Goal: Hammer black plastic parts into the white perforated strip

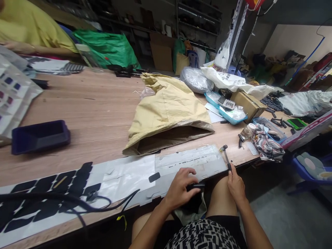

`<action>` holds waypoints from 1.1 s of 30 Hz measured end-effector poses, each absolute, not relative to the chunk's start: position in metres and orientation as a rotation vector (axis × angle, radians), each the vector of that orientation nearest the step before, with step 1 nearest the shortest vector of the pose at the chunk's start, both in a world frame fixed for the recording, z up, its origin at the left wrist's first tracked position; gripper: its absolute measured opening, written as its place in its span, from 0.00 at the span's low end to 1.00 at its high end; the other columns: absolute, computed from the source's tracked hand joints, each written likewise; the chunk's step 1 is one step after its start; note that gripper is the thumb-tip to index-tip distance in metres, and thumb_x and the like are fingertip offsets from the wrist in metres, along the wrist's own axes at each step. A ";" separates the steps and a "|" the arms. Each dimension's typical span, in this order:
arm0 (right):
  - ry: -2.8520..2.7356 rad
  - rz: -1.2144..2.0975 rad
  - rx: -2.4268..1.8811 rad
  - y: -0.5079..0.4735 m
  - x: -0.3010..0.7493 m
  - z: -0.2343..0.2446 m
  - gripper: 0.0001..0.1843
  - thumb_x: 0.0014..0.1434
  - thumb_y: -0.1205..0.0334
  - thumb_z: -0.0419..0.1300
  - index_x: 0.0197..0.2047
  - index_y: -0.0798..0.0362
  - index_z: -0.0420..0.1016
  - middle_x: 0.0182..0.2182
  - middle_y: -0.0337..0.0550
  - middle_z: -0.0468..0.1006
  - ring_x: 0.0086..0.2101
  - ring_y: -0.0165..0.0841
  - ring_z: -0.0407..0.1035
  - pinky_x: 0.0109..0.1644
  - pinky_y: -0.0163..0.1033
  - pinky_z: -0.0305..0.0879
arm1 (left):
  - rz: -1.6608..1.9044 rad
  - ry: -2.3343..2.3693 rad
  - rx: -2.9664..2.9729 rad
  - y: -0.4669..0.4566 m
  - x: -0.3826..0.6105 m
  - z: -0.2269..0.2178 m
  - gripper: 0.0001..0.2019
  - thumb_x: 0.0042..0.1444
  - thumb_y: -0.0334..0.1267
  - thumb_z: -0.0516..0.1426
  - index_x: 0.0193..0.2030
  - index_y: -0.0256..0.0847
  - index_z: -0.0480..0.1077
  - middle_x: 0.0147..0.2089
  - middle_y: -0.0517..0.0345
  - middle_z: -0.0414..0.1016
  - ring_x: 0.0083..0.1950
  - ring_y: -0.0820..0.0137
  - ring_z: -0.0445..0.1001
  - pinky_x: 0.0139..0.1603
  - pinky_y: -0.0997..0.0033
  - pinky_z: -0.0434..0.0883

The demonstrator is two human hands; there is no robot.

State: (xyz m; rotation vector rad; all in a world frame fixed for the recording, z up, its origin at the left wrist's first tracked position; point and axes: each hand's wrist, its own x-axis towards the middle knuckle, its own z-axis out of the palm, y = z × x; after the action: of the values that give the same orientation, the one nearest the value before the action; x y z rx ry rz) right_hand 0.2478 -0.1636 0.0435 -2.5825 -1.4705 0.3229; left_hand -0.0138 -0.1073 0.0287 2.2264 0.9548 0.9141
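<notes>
My right hand (236, 183) is closed round the handle of a small hammer (226, 154), its head up at the bench edge. My left hand (181, 186) has its fingers curled, with a dark, rounded black piece (196, 186) between thumb and fingers at the near edge; its kind is not clear. Beneath and beyond that hand lies a grey plate (186, 162) with scuffs and clear tape at its right end. One small black rounded pad (154, 177) rests at the plate's left part, beside a white sheet (124, 174).
Several black pads (44, 188) lie in rows at left, with black cables (64, 199) across them. A yellow sack (168, 107) opens toward me. Around it are a purple tray (40, 136), a calculator (226, 102) and a jar (248, 131). A person in a yellow sleeve (38, 24) sits opposite.
</notes>
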 end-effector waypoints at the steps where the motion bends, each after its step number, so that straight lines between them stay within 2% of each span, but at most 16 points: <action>1: -1.468 0.322 -2.582 -0.163 0.248 0.044 0.28 0.69 0.57 0.42 0.71 0.44 0.52 0.43 0.51 0.81 0.40 0.43 0.77 0.41 0.42 0.67 | 0.914 0.958 2.277 -0.119 -0.016 0.026 0.05 0.50 0.37 0.63 0.35 0.44 0.75 0.53 0.51 0.70 0.56 0.57 0.65 0.55 0.56 0.66; 7: -1.432 0.354 -2.570 -0.162 0.248 0.044 0.29 0.68 0.57 0.42 0.71 0.45 0.52 0.42 0.51 0.82 0.40 0.45 0.77 0.43 0.46 0.69 | 0.877 1.318 2.443 -0.154 -0.007 -0.005 0.09 0.49 0.28 0.62 0.38 0.43 0.75 0.65 0.45 0.62 0.62 0.48 0.60 0.58 0.46 0.63; 10: -1.400 0.397 -2.390 -0.164 0.253 0.038 0.29 0.67 0.55 0.42 0.69 0.48 0.58 0.51 0.52 0.78 0.47 0.44 0.75 0.49 0.46 0.69 | 0.944 1.363 2.383 -0.151 0.002 -0.005 0.07 0.51 0.32 0.62 0.38 0.44 0.75 0.65 0.46 0.61 0.63 0.48 0.60 0.59 0.47 0.63; 13: -1.360 0.400 -2.171 -0.163 0.262 0.034 0.30 0.65 0.52 0.44 0.65 0.55 0.65 0.57 0.51 0.73 0.56 0.40 0.69 0.57 0.41 0.65 | 1.110 1.412 2.315 -0.126 0.003 0.009 0.07 0.54 0.35 0.61 0.41 0.44 0.75 0.61 0.46 0.64 0.61 0.51 0.62 0.59 0.49 0.63; 18: -1.324 0.143 -2.338 -0.140 0.281 0.049 0.28 0.64 0.54 0.47 0.65 0.50 0.65 0.54 0.49 0.76 0.51 0.42 0.72 0.54 0.43 0.66 | 1.541 1.933 1.935 -0.032 -0.024 0.041 0.20 0.54 0.40 0.59 0.54 0.37 0.70 0.60 0.38 0.61 0.62 0.50 0.61 0.62 0.49 0.59; 22: -1.358 -0.069 -2.522 -0.111 0.294 0.061 0.25 0.64 0.59 0.50 0.64 0.47 0.66 0.51 0.47 0.76 0.45 0.39 0.73 0.46 0.39 0.66 | 1.636 2.350 1.336 0.039 -0.055 0.054 0.35 0.46 0.38 0.61 0.63 0.36 0.60 0.67 0.36 0.53 0.68 0.45 0.49 0.64 0.41 0.50; 24: -1.384 -0.129 -2.587 -0.102 0.298 0.060 0.25 0.64 0.61 0.50 0.63 0.48 0.67 0.49 0.47 0.76 0.42 0.37 0.73 0.44 0.38 0.65 | 1.574 2.418 1.119 0.059 -0.066 0.049 0.32 0.44 0.34 0.59 0.60 0.39 0.64 0.63 0.39 0.61 0.67 0.44 0.51 0.63 0.40 0.49; 27: -1.448 -0.220 -2.606 -0.099 0.300 0.055 0.24 0.64 0.62 0.51 0.63 0.49 0.68 0.45 0.48 0.75 0.42 0.38 0.71 0.44 0.39 0.64 | 1.503 2.334 1.010 0.071 -0.072 0.031 0.21 0.44 0.30 0.54 0.48 0.42 0.72 0.48 0.45 0.73 0.59 0.47 0.60 0.60 0.40 0.51; 29: -1.501 -0.313 -2.587 -0.098 0.298 0.053 0.22 0.63 0.62 0.52 0.58 0.50 0.72 0.43 0.50 0.74 0.45 0.43 0.68 0.46 0.43 0.63 | 1.514 2.234 1.042 0.074 -0.070 0.019 0.19 0.44 0.30 0.53 0.45 0.43 0.73 0.41 0.47 0.75 0.53 0.50 0.65 0.59 0.42 0.53; 31: -1.540 -0.402 -2.502 -0.089 0.292 0.054 0.19 0.61 0.60 0.54 0.53 0.51 0.76 0.45 0.52 0.72 0.48 0.47 0.65 0.49 0.48 0.63 | 1.551 2.162 1.060 0.076 -0.068 0.010 0.19 0.44 0.30 0.52 0.44 0.43 0.74 0.37 0.49 0.73 0.49 0.52 0.67 0.59 0.45 0.56; 33: -1.616 -0.438 -2.303 -0.068 0.280 0.059 0.21 0.61 0.58 0.55 0.55 0.52 0.74 0.48 0.54 0.70 0.49 0.47 0.63 0.51 0.51 0.62 | 1.594 2.130 1.029 0.079 -0.067 0.006 0.18 0.45 0.31 0.52 0.42 0.42 0.74 0.36 0.50 0.72 0.46 0.54 0.69 0.59 0.49 0.59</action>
State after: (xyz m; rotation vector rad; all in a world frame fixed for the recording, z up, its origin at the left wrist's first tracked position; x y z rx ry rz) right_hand 0.2803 -0.0684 0.0595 -2.3033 -1.6162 -0.4383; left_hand -0.0672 0.0790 0.0065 1.0295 2.1300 1.5941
